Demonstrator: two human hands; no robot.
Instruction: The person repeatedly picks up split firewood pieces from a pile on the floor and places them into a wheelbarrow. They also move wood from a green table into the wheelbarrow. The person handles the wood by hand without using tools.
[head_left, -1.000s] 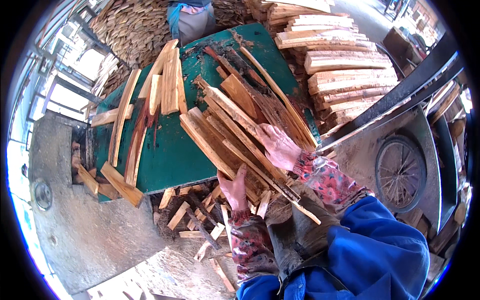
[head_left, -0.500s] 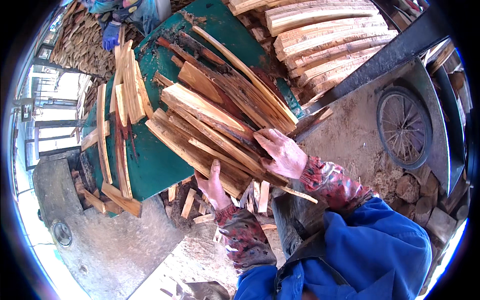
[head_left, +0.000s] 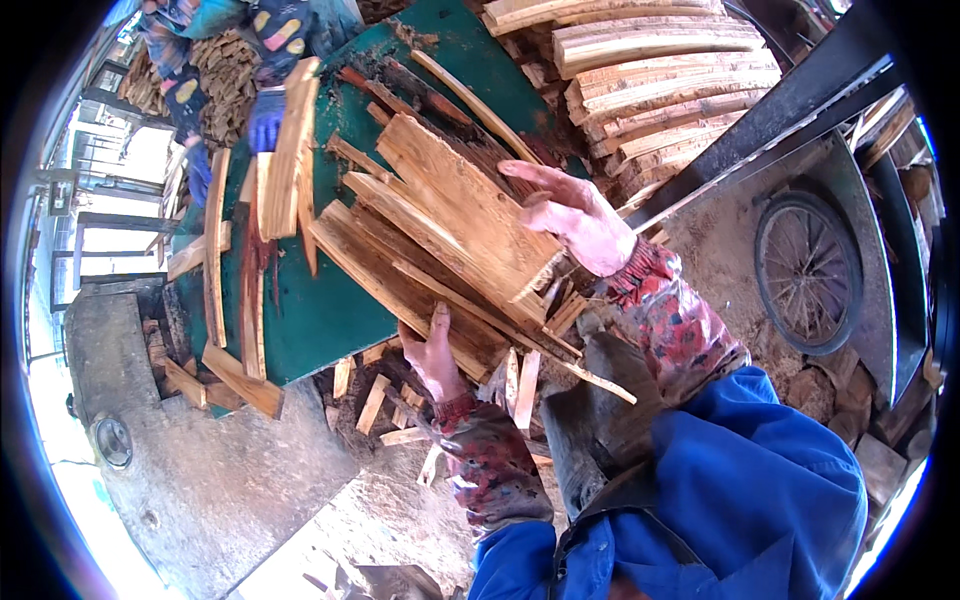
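Wooden slats (head_left: 385,275) lie bundled at the worktop's (head_left: 325,320) near edge, a broad board face (head_left: 455,195) now showing on top. The right hand's (head_left: 580,220) grip, earlier on the wood, is now spread apart just beside it. The left hand (head_left: 433,362) meets the near side; its fingers are partly hidden, so clamping cannot be told. Far left, a co-worker's gloved hand (head_left: 266,122) has come further over the worktop.

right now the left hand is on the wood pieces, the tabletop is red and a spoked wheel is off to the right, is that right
Not quite: the tabletop is green, not red, as the head view shows. The left hand is on the wood pieces and a spoked wheel is off to the right.
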